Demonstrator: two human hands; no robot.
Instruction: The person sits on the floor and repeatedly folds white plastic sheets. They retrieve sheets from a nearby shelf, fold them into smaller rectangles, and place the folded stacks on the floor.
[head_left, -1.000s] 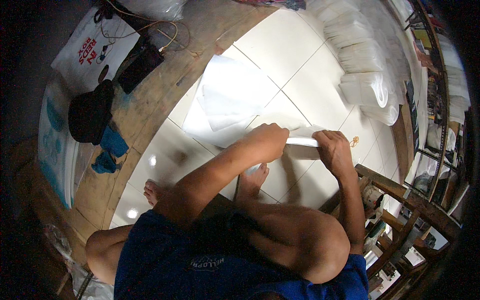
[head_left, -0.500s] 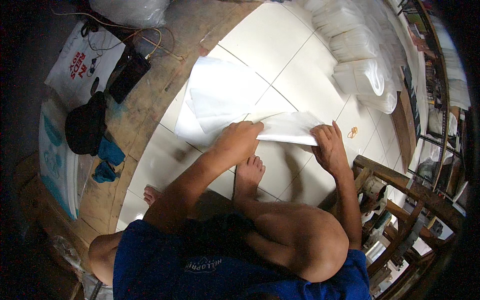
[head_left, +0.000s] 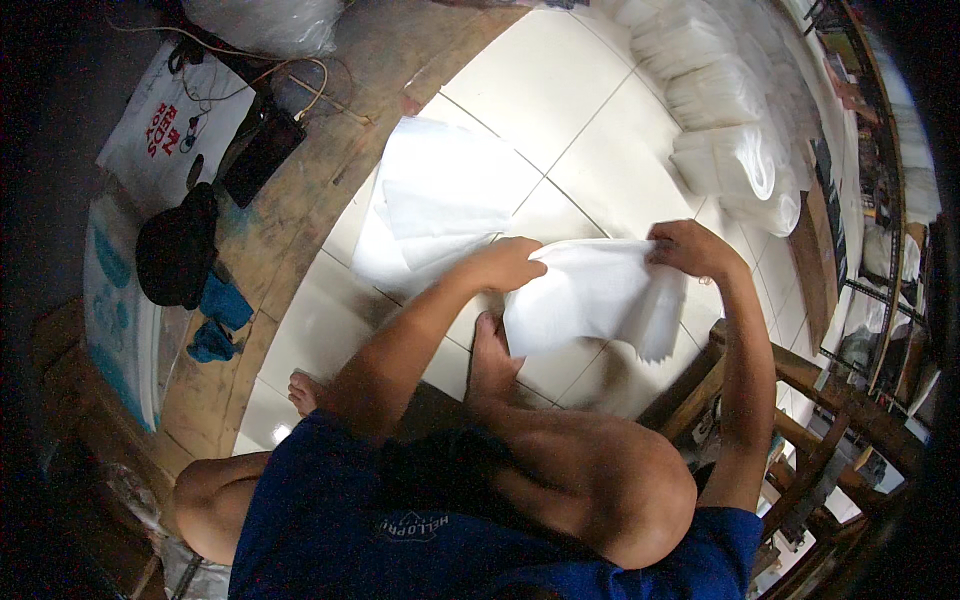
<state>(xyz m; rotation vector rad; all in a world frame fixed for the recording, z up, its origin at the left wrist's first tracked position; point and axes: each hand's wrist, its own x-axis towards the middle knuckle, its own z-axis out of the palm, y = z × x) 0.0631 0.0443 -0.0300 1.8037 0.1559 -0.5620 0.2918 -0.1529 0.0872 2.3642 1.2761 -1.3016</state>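
The left hand (head_left: 512, 265) pinches the near-left edge of a white sheet (head_left: 590, 295), fingers closed on it, and the right hand (head_left: 690, 248) grips the far-right corner of the same sheet, fingers curled over its top edge. The sheet hangs stretched between the two grips, held up above the white tiled floor (head_left: 540, 100), with its lower right part drooping below the right grip. Just under the left grip a bare foot (head_left: 492, 360) rests on the tiles. Beyond the left grip a stack of white sheets (head_left: 440, 195) lies flat on the floor. Farther out past the right grip, bundles of white bags (head_left: 730, 130) are piled along the wall. To the right stands a wooden chair frame (head_left: 800, 400). Left of the left grip, well apart, a wooden ledge (head_left: 300, 190) carries a black cap (head_left: 178, 248) and a blue cloth (head_left: 220, 315).
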